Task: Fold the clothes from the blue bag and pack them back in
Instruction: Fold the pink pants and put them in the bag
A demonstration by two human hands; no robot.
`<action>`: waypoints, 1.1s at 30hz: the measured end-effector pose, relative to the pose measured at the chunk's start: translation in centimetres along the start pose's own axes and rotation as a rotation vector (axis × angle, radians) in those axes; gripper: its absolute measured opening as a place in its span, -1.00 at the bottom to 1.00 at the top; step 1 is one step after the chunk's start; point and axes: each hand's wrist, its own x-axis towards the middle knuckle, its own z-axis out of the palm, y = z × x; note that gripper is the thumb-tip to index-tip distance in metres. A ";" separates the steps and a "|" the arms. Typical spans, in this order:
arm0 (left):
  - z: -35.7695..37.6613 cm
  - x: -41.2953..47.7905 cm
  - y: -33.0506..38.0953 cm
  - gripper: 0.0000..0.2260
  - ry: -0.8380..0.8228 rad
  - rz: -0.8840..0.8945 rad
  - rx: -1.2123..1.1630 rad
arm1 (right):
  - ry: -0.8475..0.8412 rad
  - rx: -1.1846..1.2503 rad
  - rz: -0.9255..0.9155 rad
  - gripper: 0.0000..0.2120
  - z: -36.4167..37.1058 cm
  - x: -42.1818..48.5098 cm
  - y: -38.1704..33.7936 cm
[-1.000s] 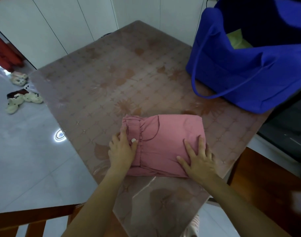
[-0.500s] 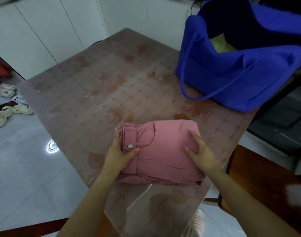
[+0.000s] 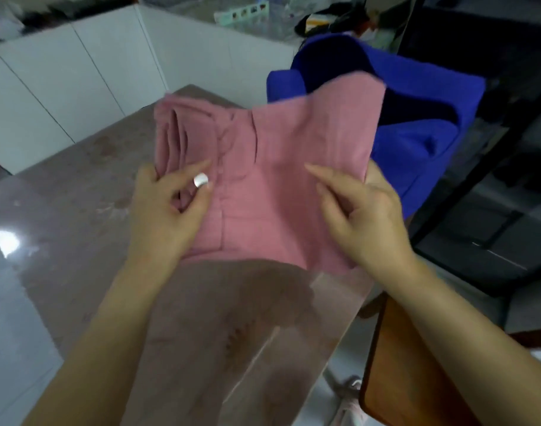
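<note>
Folded pink garment (image 3: 278,179) held above the bench (image 3: 78,195), left hand (image 3: 168,210) gripping its left edge, right hand (image 3: 364,216) gripping its right edge, blue bag (image 3: 416,142) behind

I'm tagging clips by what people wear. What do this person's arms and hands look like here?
The left hand and right hand are ungloved, with no visible rings. Both arms are bare to the frame edge: no sleeves, watch or bracelet show. A pale glossy spot at the left thumb tip may be its nail, but that is unclear.
</note>
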 end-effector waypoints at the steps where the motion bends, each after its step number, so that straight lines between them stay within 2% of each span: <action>1: 0.5 1.7 1.8 -0.73 0.031 0.024 -0.015 | 0.018 -0.017 -0.043 -0.71 -1.4 2.0 0.7; 4: 3.5 6.9 6.8 -0.73 0.110 0.127 -0.038 | 0.042 -0.126 -0.204 -0.71 -4.8 8.5 3.7; 8: 9.2 13.1 12.6 -0.64 0.183 0.220 0.079 | -0.052 -0.325 -0.434 -0.70 -6.8 16.6 8.8; 12: 15.0 16.2 15.7 -0.61 0.113 0.265 0.217 | -0.226 -0.497 -0.583 -0.72 -5.8 19.7 13.5; 14: 17.7 16.9 15.8 -0.65 0.038 0.276 0.285 | -0.325 -0.544 -0.578 -0.69 -4.8 19.2 16.0; 19: 23.2 17.0 13.4 -0.63 -0.156 0.267 0.290 | -0.496 -0.521 -0.442 -0.66 -4.0 16.9 20.1; 22: 26.0 17.8 11.4 -0.65 -0.318 0.287 0.238 | -0.742 -0.600 -0.214 -0.58 -3.6 15.9 21.9; 24: 27.7 18.5 10.3 -0.65 -0.442 0.304 0.258 | -0.849 -0.576 -0.084 -0.58 -2.9 15.5 23.1; 27: 29.8 19.8 8.8 -0.66 -0.616 0.282 0.278 | -0.903 -0.462 0.111 -0.63 -1.7 15.3 24.3; 33: 32.4 23.1 6.7 -0.76 -0.794 0.106 0.129 | -0.883 -0.361 0.507 -0.75 -1.9 16.7 25.8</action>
